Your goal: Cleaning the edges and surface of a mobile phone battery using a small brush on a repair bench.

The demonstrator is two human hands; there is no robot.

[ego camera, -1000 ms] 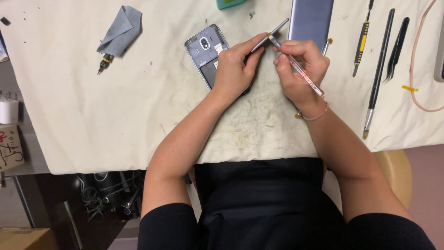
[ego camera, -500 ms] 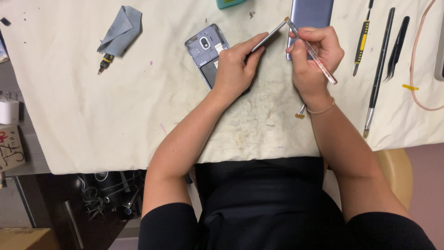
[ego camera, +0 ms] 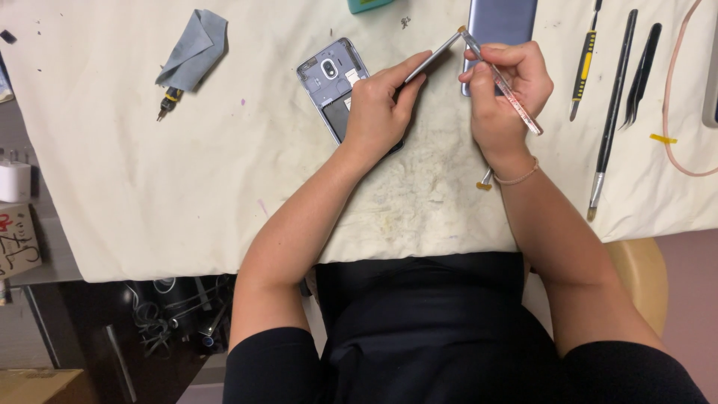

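Head view: left hand [ego camera: 380, 112] resting on opened phone [ego camera: 334, 78], fingers pinched around thin grey strip [ego camera: 434, 56] angled up to the right. Right hand [ego camera: 505, 93] closed around pink-tipped pen tool [ego camera: 502, 82], tip meeting strip's far end, just over blue back cover [ego camera: 502, 22]. Tweezers [ego camera: 642, 71], brush [ego camera: 612, 112], cloth [ego camera: 191, 49] lying aside on mat [ego camera: 187, 187].

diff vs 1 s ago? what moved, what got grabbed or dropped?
Right hand moved up and away from the body with its clear red-flecked pen-like tool, tip now meeting the thin grey metal strip in the left hand. Nothing released. Opened grey phone unmoved.
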